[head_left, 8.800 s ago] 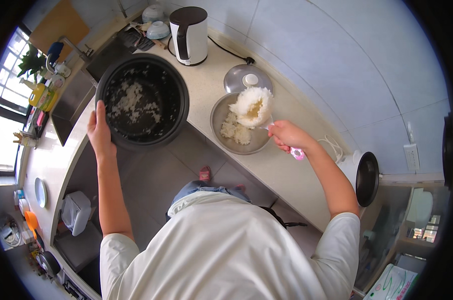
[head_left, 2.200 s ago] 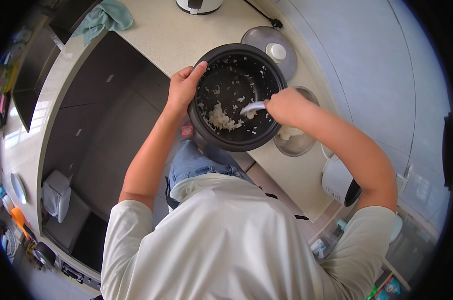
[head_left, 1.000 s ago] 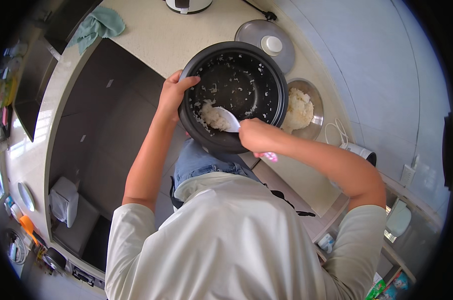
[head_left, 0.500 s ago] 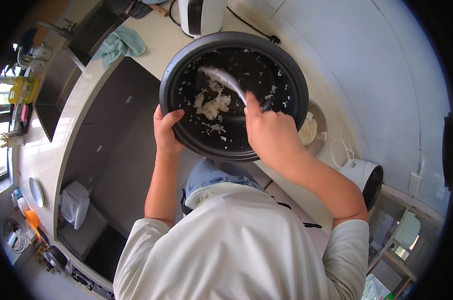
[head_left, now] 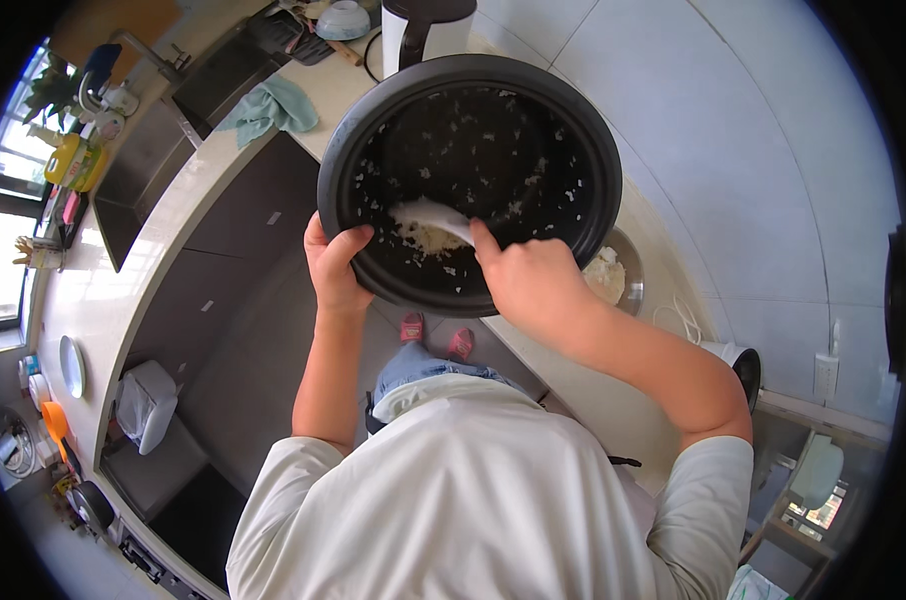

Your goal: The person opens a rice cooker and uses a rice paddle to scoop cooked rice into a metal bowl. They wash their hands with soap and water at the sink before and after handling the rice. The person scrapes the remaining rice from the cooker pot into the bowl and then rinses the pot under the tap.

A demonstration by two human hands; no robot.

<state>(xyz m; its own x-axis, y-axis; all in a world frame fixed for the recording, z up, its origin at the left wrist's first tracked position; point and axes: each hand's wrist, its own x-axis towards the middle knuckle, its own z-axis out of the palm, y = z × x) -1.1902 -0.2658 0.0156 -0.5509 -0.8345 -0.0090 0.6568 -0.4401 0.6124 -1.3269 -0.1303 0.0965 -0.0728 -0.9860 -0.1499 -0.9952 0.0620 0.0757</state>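
My left hand (head_left: pixel 337 262) grips the left rim of a black rice cooker pot (head_left: pixel 598 165), thumb over the edge, holding it up and tilted toward me. Inside, my right hand (head_left: pixel 531 285) is closed round the handle of a white rice paddle (head_left: pixel 431 215), index finger laid along it. The paddle is blurred by motion; its blade lies over a small heap of cooked rice (head_left: pixel 428 240). Loose grains cling to the pot's bottom and walls. Below the pot's right side, partly hidden by it and my right hand, a metal bowl (head_left: pixel 631 275) of rice (head_left: pixel 605 272) rests on the counter.
Beyond the pot stands a white and black kettle (head_left: pixel 428 25). A green cloth (head_left: pixel 275 108) lies at the counter edge by the sink (head_left: pixel 143 185). A white appliance (head_left: pixel 738 365) with a cord is at the right. A bin (head_left: pixel 145 405) stands at lower left.
The paddle has swept down toward the near part of the pot, onto the rice heap. My right hand has moved slightly nearer and left. The pot now tilts more toward me.
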